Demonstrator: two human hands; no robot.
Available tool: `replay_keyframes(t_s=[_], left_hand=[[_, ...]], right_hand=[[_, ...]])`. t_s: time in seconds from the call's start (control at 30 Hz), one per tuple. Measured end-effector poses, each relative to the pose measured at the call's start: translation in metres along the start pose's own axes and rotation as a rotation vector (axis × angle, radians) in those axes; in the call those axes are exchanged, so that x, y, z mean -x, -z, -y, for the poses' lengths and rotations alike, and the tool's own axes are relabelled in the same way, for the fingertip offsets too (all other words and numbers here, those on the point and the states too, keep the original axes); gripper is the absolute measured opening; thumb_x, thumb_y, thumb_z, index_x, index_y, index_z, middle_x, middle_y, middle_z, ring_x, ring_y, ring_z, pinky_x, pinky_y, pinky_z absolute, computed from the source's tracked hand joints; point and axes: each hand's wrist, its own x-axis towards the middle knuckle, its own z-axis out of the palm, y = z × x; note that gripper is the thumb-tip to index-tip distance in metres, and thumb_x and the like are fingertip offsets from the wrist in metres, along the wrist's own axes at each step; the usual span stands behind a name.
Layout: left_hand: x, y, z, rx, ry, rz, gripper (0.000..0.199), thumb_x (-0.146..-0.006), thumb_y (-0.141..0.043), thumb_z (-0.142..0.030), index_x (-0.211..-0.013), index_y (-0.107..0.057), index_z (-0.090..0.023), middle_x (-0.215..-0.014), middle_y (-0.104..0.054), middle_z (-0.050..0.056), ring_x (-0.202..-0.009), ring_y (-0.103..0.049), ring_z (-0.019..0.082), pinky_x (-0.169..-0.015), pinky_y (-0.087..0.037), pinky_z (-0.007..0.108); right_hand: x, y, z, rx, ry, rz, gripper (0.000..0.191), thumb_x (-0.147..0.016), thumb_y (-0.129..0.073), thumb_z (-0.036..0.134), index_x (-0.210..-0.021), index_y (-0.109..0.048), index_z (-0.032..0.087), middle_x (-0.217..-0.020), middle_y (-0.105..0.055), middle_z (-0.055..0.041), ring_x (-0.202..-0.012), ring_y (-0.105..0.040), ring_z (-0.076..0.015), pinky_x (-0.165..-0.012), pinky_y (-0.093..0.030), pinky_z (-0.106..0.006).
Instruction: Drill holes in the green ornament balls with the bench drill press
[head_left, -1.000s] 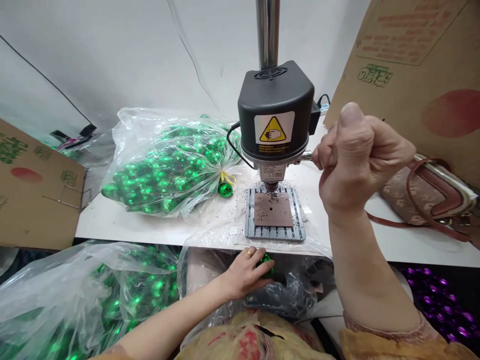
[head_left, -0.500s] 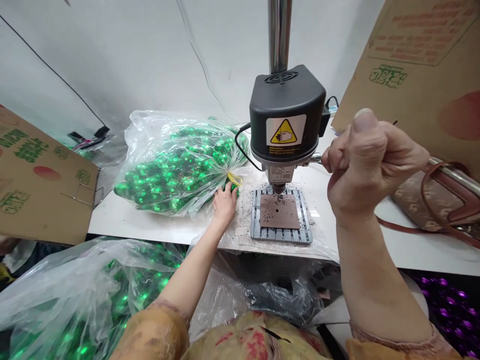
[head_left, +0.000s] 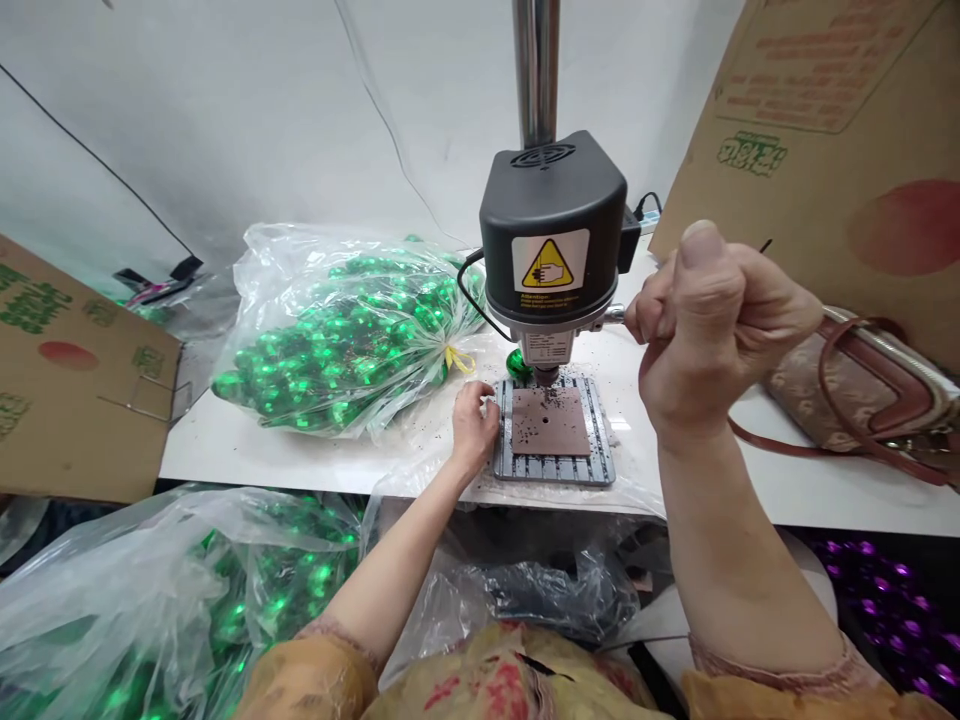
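A black bench drill press (head_left: 556, 225) stands in front of me, its chuck above a brown square plate (head_left: 551, 420) with one hole. The plate lies on the slotted metal base (head_left: 606, 455), sprinkled with dark shavings. My right hand (head_left: 705, 330) is wrapped around the end of the press's feed lever (head_left: 613, 315), thumb on top. My left hand (head_left: 474, 430) rests by the base's left edge, fingers loosely curled and apart, holding nothing I can see. Beyond its fingertips, a shiny green ball (head_left: 518, 364) sits behind the base, left of the chuck.
A tied clear bag of green balls (head_left: 345, 340) lies on the white table (head_left: 405, 465). Another bag (head_left: 225, 600) is below at left. Cardboard boxes (head_left: 75, 380) flank the table. A handbag (head_left: 862, 390) is at right, purple balls (head_left: 889, 610) lower right.
My left hand has moved right from the bag's knot to the base. The green ball that was at its fingers now sits apart, behind the base. My right hand keeps its grip.
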Motion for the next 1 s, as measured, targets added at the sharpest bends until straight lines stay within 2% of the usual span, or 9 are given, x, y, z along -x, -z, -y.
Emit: replay_keyframes(t_s=[0.07, 0.13, 0.27, 0.47, 0.53, 0.63, 0.77, 0.87, 1.0], left_hand=[[-0.005, -0.003, 0.000, -0.029, 0.018, -0.120, 0.016, -0.081, -0.051, -0.009, -0.089, -0.058, -0.021, -0.087, -0.060, 0.004, -0.082, -0.057, 0.019, -0.080, -0.046, 0.033], [-0.017, -0.008, 0.001, -0.029, -0.029, -0.115, 0.019, -0.084, -0.052, -0.012, -0.099, -0.059, -0.021, -0.097, -0.062, 0.006, -0.094, -0.059, 0.022, -0.089, -0.046, 0.036], [-0.053, -0.019, 0.007, -0.043, -0.116, 0.031, 0.029, -0.084, -0.062, -0.019, -0.113, -0.064, -0.022, -0.122, -0.059, 0.011, -0.120, -0.054, 0.027, -0.106, -0.041, 0.042], [-0.085, -0.030, 0.020, 0.118, -0.043, 0.305, 0.023, -0.074, -0.074, -0.021, -0.097, -0.072, -0.020, -0.102, -0.067, 0.008, -0.103, -0.062, 0.026, -0.097, -0.048, 0.040], [-0.082, -0.030, 0.019, 0.290, 0.043, 0.286, 0.027, -0.073, -0.076, -0.025, -0.099, -0.071, -0.020, -0.099, -0.068, 0.006, -0.094, -0.063, 0.022, -0.090, -0.051, 0.036], [-0.071, -0.023, 0.012, 0.666, 0.307, 0.211, 0.032, -0.081, -0.071, -0.037, -0.109, -0.068, -0.022, -0.098, -0.068, 0.004, -0.082, -0.063, 0.016, -0.078, -0.055, 0.031], [-0.054, -0.003, -0.004, 1.056, 0.534, 0.207, 0.037, -0.084, -0.070, -0.045, -0.114, -0.065, -0.023, -0.108, -0.068, 0.005, -0.084, -0.066, 0.016, -0.077, -0.059, 0.034], [-0.042, 0.011, -0.014, 1.177, 0.597, 0.260, 0.037, -0.083, -0.074, -0.043, -0.111, -0.065, -0.021, -0.107, -0.070, 0.006, -0.083, -0.068, 0.016, -0.076, -0.059, 0.032], [-0.027, 0.020, -0.018, 1.207, 0.672, 0.372, 0.040, -0.079, -0.076, -0.045, -0.103, -0.064, -0.016, -0.091, -0.072, 0.006, -0.070, -0.067, 0.014, -0.059, -0.051, 0.023]], right_hand=[[0.000, 0.000, 0.001, 0.015, -0.005, 0.008, 0.050, -0.085, -0.063, 0.036, -0.047, -0.036, 0.020, -0.040, -0.035, 0.0056, -0.038, -0.033, -0.0060, -0.042, -0.021, -0.031], [0.001, 0.000, 0.002, 0.025, 0.007, 0.003, 0.050, -0.086, -0.062, 0.035, -0.047, -0.035, 0.020, -0.041, -0.035, 0.0051, -0.039, -0.034, -0.0064, -0.043, -0.021, -0.031], [0.003, -0.001, 0.004, 0.052, 0.022, 0.001, 0.048, -0.088, -0.059, 0.032, -0.049, -0.034, 0.021, -0.043, -0.034, 0.0042, -0.040, -0.034, -0.0079, -0.044, -0.021, -0.033], [0.004, 0.002, 0.003, 0.102, 0.024, 0.018, 0.048, -0.089, -0.058, 0.035, -0.049, -0.033, 0.021, -0.043, -0.033, 0.0035, -0.041, -0.032, -0.0082, -0.044, -0.022, -0.034], [0.004, 0.002, 0.003, 0.115, 0.027, 0.022, 0.049, -0.089, -0.057, 0.034, -0.049, -0.033, 0.022, -0.043, -0.032, 0.0037, -0.040, -0.032, -0.0077, -0.044, -0.022, -0.034], [0.004, 0.002, 0.003, 0.098, 0.021, 0.025, 0.048, -0.088, -0.058, 0.035, -0.049, -0.034, 0.022, -0.043, -0.034, 0.0036, -0.041, -0.033, -0.0076, -0.044, -0.022, -0.034], [0.004, 0.002, 0.002, 0.050, 0.009, 0.015, 0.048, -0.087, -0.061, 0.036, -0.048, -0.037, 0.022, -0.042, -0.035, 0.0039, -0.040, -0.034, -0.0087, -0.044, -0.022, -0.034], [0.004, 0.001, 0.002, 0.026, 0.004, -0.001, 0.049, -0.086, -0.062, 0.037, -0.048, -0.036, 0.022, -0.042, -0.034, 0.0043, -0.040, -0.033, -0.0087, -0.044, -0.020, -0.035], [0.004, 0.001, 0.001, 0.035, -0.008, -0.009, 0.049, -0.085, -0.062, 0.038, -0.048, -0.035, 0.022, -0.042, -0.034, 0.0045, -0.040, -0.032, -0.0081, -0.044, -0.019, -0.035]])
